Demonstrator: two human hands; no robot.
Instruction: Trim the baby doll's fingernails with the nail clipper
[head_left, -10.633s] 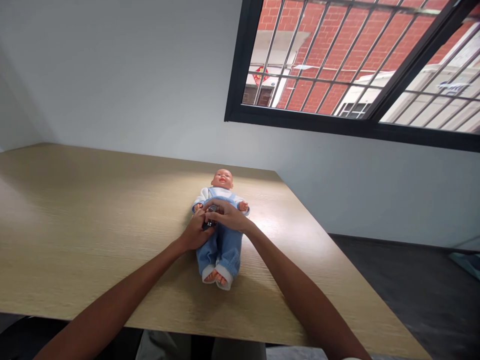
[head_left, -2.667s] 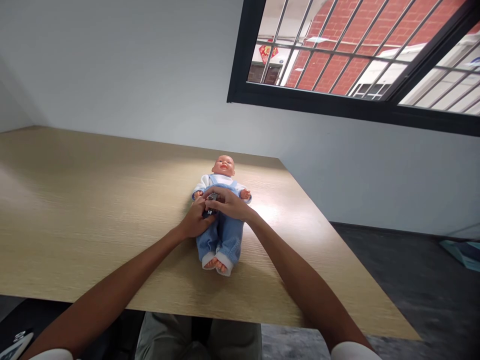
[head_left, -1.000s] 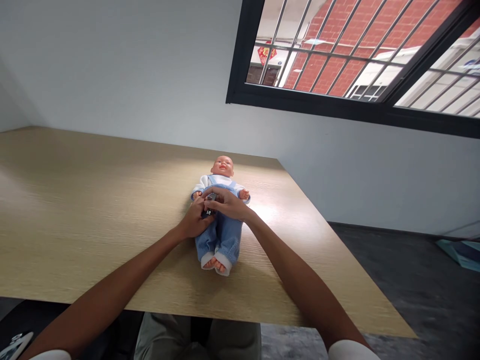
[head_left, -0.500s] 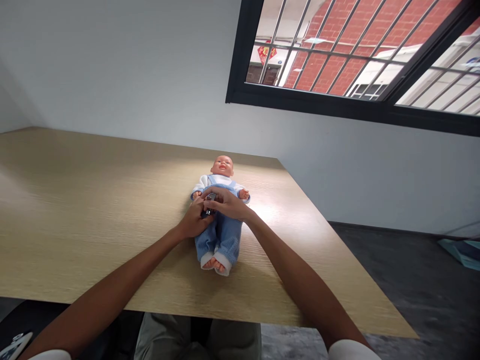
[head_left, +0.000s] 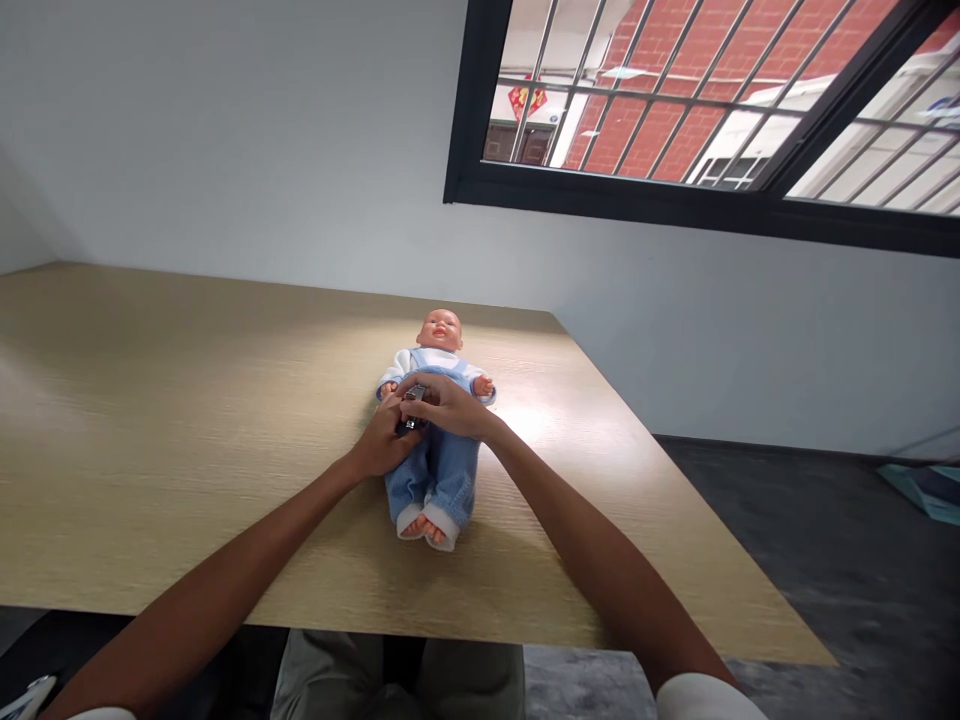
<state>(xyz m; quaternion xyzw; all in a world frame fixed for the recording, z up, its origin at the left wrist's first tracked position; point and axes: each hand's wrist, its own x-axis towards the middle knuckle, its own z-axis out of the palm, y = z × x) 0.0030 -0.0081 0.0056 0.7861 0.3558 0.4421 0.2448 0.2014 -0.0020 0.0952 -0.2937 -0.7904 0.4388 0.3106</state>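
A baby doll (head_left: 452,470) in blue overalls and a white top lies on its back, head away from me and feet toward me. Over its belly, my right hand (head_left: 448,408) is closed on a small shiny metal tool that looks like a nail clipper (head_left: 415,396). My left hand (head_left: 380,442) is curled closed at the doll's left-in-view side, against the clipper's lower end and just below the doll's hand (head_left: 388,389). What the left fingers grip is hidden. The doll's other hand (head_left: 484,386) lies free beside my right wrist.
The light wooden table (head_left: 187,430) ends at a slanting right edge, with dark floor (head_left: 757,510) beyond. A wall and a barred window (head_left: 675,110) are behind it. A teal object (head_left: 926,492) lies on the floor at far right. My legs (head_left: 330,670) are under the near edge.
The view has shifted slightly, so the doll and hands appear a little further left. Both hands keep nearly the same pose around the clipper.
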